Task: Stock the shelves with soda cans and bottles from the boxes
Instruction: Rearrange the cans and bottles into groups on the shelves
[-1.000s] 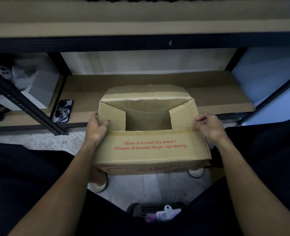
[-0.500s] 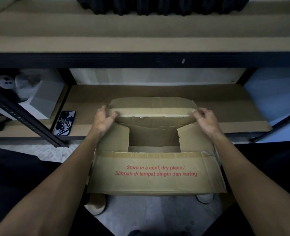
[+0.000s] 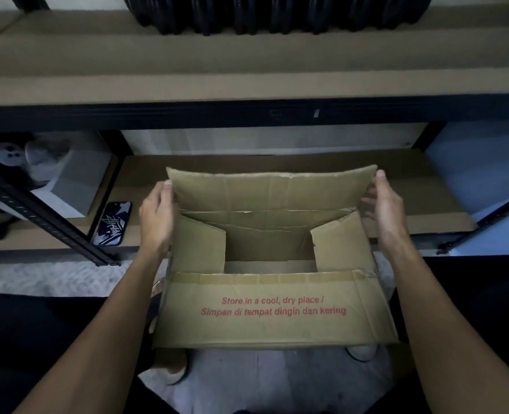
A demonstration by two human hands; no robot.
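While facing shelf [image 3: 411, 186], holds box [image 3: 274, 312] open. Pinches raised far flap [image 3: 272, 189] by its ends, left hand [image 3: 157, 213] and right hand [image 3: 386, 204], fingers curled round edges.

1. The upper shelf [image 3: 98, 70] is a tan board fronted by a black metal beam [image 3: 187, 113].
2. The lower shelf [image 3: 426, 186] is a brown board set low, just above the floor.
3. A pale wall [image 3: 247, 141] shows between the two boards. To the right it turns bluish-white.
4. A black perforated brace [image 3: 47, 222] slants across the left bay.
5. A grey box [image 3: 77, 180] stands in that left bay. A phone [image 3: 111, 224] in a patterned case lies flat beside it.
6. The floor [image 3: 53, 279] is pale and mottled.
7. The light is dim, and the wall is the brightest part.
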